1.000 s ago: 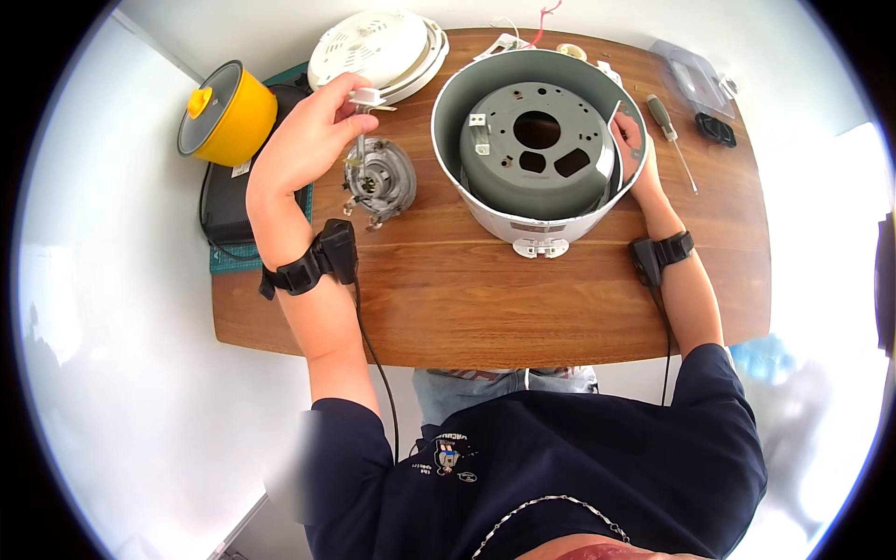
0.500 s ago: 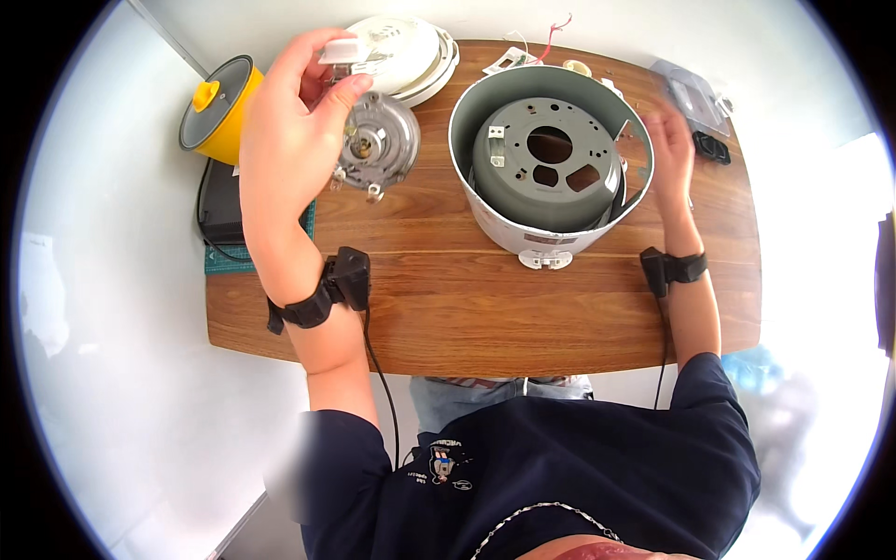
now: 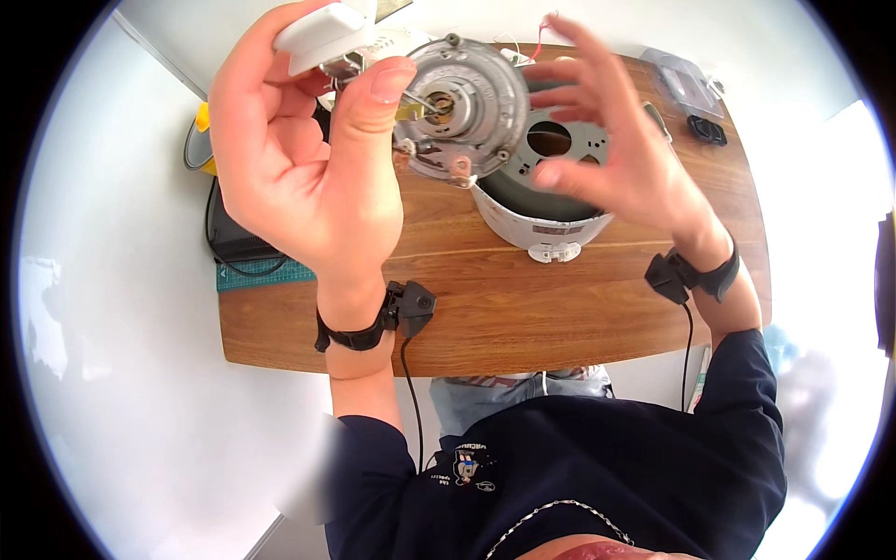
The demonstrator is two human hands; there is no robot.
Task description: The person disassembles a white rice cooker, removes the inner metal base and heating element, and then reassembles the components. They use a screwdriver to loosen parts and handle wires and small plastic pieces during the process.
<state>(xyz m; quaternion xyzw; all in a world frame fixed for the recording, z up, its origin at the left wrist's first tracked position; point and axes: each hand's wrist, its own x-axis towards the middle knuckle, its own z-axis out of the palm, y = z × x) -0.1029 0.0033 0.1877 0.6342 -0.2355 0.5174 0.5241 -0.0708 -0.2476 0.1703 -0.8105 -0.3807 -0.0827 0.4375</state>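
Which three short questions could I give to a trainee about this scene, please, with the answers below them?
1. True or false: the left hand holds a round metal piece and a white plastic block.

2. How are the fingers of the right hand?
a) Closed in a fist
b) Spread apart
c) Wrapped around a screwdriver

3. Fill the gap: the mat near the left edge of the wooden table is ____ in colour.

Key: 1. True. 2. b. 3. Teal.
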